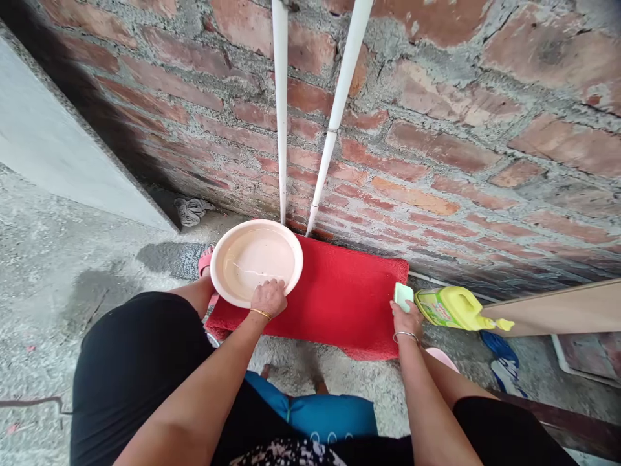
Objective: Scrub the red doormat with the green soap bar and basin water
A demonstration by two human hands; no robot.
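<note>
My left hand [270, 298] is closed over the near right rim of a pale pink basin [220, 285] with clear water in it. The basin sits on the left end of a low surface covered by a red cloth [347, 291]. Past the cloth's right end, my right hand [407, 318] grips a pale green bar, which looks like soap [403, 296]. Just right of that hand is a yellow detergent bottle [449, 307] with a pump top, its label facing left.
A brick wall [436, 155] rises behind the red cloth, with two white pipes [281, 116] running down it. On the left stands a pale slab [72, 142] beside a bundle of white cord [191, 211]. Blue-and-white footwear [507, 375] lies at the right, near a board [563, 305].
</note>
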